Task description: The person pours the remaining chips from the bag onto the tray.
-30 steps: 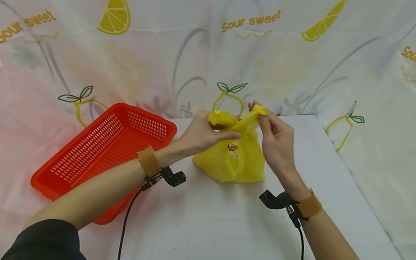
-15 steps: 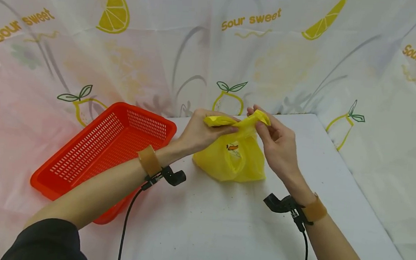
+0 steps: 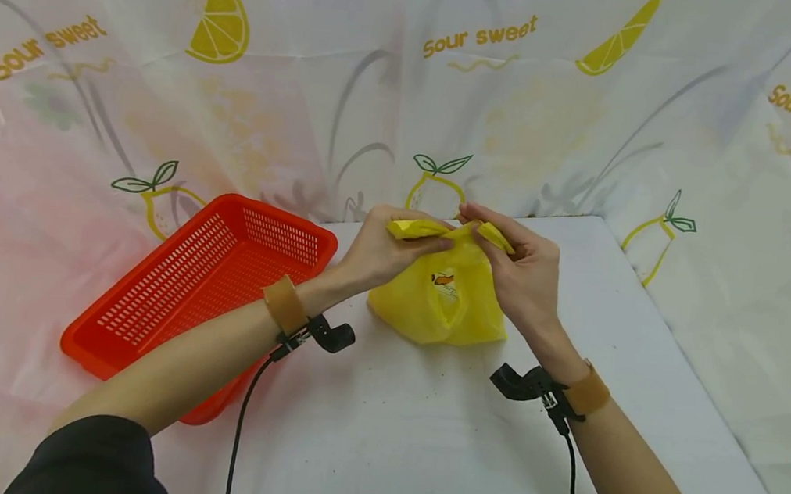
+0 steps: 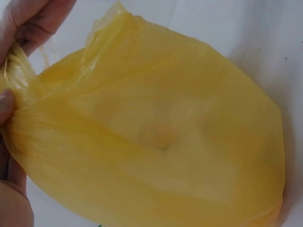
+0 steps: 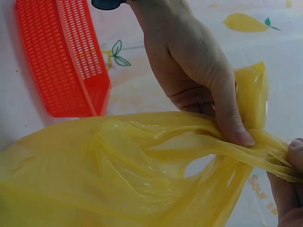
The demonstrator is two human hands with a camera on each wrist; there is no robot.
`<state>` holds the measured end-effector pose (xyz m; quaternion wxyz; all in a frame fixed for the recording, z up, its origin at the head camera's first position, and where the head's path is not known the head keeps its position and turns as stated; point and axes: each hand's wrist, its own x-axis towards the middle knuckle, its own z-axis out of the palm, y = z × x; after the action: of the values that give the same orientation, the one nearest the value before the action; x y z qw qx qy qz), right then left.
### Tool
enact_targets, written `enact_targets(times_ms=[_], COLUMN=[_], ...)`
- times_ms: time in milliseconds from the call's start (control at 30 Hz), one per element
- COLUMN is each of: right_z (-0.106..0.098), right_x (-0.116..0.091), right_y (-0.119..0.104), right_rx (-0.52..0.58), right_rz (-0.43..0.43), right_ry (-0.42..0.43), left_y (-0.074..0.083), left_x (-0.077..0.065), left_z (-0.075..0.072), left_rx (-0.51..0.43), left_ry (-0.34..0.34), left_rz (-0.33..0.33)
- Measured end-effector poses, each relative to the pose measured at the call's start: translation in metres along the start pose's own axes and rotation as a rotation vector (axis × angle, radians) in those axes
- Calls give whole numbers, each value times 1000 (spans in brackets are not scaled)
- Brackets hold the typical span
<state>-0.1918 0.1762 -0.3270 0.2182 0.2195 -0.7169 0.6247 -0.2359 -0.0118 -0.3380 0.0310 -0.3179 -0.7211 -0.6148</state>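
A yellow plastic bag [image 3: 461, 308], rounded with contents, rests on the white table with its top gathered up. Dim shapes show through its film in the left wrist view, too blurred to name. My left hand [image 3: 388, 250] grips the bunched neck from the left, thumb across the front, and a folded yellow flap sticks out above that thumb. From the right, my right hand [image 3: 524, 270] pinches a strip of the bag's top between thumb and fingers, close beside the left hand. In the right wrist view the twisted yellow plastic [image 5: 265, 151] stretches between both hands.
A red perforated plastic basket [image 3: 201, 285] stands at the left, partly behind the left forearm. The white tabletop [image 3: 407, 436] extends in front and to the right. A lemon-print cloth [image 3: 294, 113] hangs behind. Camera cables trail from both wrists.
My right hand has drawn slightly left and inward, bringing its pinched strip of the bag lower and closer to the left hand. The left hand's flap has folded flatter; the basket stays put.
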Motion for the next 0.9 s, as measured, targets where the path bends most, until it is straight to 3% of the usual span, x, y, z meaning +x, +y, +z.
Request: enact_targets(times_ms=[200, 433, 633, 733, 900], right_z=[-7, -8, -9, -10, -9], right_x=[1, 3, 3, -1, -12], right_y=[7, 7, 3, 2, 11], right_rx=[5, -1, -62, -198, -494], right_rz=[18, 50, 4, -141, -562], right_ry=[16, 24, 19, 23, 8], left_y=[-7, 4, 4, 4, 4], left_x=[2, -1, -1, -1, 0], left_z=[0, 4, 8, 9, 8], left_rx=[-12, -60, -53, -51, -33], left_ry=[-7, -39, -20, 6, 30], left_rz=[-28, -108, -50, -15, 30])
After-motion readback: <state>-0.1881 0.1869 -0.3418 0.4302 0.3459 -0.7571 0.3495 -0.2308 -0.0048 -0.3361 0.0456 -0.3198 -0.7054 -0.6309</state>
